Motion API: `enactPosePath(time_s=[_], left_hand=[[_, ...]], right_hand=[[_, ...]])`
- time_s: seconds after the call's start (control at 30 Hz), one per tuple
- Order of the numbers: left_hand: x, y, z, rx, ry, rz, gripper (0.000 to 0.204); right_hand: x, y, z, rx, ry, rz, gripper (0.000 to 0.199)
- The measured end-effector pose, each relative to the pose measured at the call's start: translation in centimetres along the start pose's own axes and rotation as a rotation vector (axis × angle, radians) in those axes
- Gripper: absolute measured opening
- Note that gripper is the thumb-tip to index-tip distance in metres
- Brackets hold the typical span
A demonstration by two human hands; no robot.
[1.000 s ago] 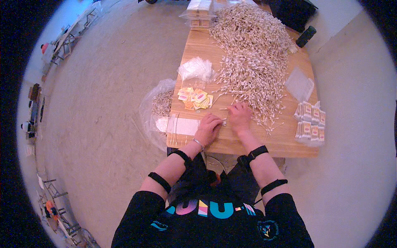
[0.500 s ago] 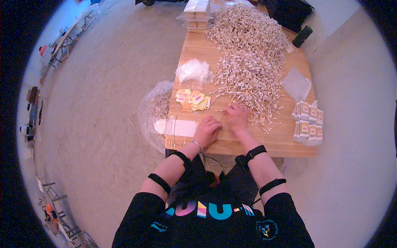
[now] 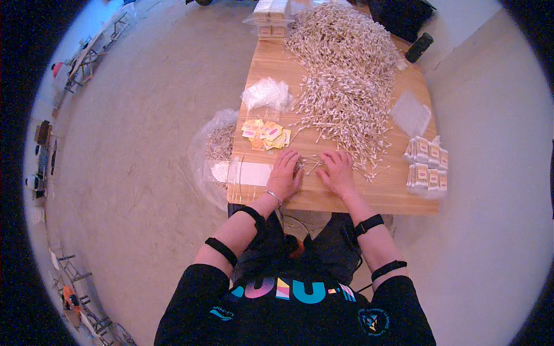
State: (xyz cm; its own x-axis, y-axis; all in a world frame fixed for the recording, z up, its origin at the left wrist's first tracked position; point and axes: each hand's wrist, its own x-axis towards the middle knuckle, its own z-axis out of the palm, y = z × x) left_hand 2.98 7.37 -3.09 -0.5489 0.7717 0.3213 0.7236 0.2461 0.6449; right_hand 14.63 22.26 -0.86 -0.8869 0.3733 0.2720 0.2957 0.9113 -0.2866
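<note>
A big heap of cotton swabs (image 3: 346,75) covers the far half of the wooden table (image 3: 375,199). My left hand (image 3: 285,176) lies palm down near the front edge, its fingers over a few loose swabs (image 3: 309,164). My right hand (image 3: 336,172) rests flat beside it, fingers spread, touching the same scattered swabs at the foot of the heap. Whether either hand grips a swab is hidden under the fingers.
Small yellow and orange cards (image 3: 266,134) lie left of the hands, empty clear bags (image 3: 266,92) beyond them. A flat clear bag (image 3: 248,173) overhangs the left edge. Filled packets (image 3: 427,164) stack at the right. A plastic sack of swabs (image 3: 216,147) sits on the floor.
Both hands stay over the loose swabs near the front edge, with only small finger shifts. The view has shifted slightly.
</note>
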Motion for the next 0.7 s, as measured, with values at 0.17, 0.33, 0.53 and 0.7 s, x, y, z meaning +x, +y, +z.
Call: enactPosePath(time_s=[0.17,0.33,0.53,0.7], left_hand=[[0.1,-0.2,0.3,-0.036,0.059,0.041,0.028],[0.2,0.1,0.1,0.008,0.116,0.054,0.021],[-0.2,-0.5,0.1,-0.044,0.082,0.027,0.017],[-0.3,-0.5,0.1,-0.038,-0.077,0.13,0.018]], right_hand=[[0.2,0.4,1.2,0.023,0.007,0.005,0.033],[0.3,1.5,2.4,0.016,0.038,0.074,0.015],[-0.2,3.2,1.5,-0.086,0.123,0.178,0.01],[1.0,3.0,1.5,-0.146,0.168,0.199,0.009]])
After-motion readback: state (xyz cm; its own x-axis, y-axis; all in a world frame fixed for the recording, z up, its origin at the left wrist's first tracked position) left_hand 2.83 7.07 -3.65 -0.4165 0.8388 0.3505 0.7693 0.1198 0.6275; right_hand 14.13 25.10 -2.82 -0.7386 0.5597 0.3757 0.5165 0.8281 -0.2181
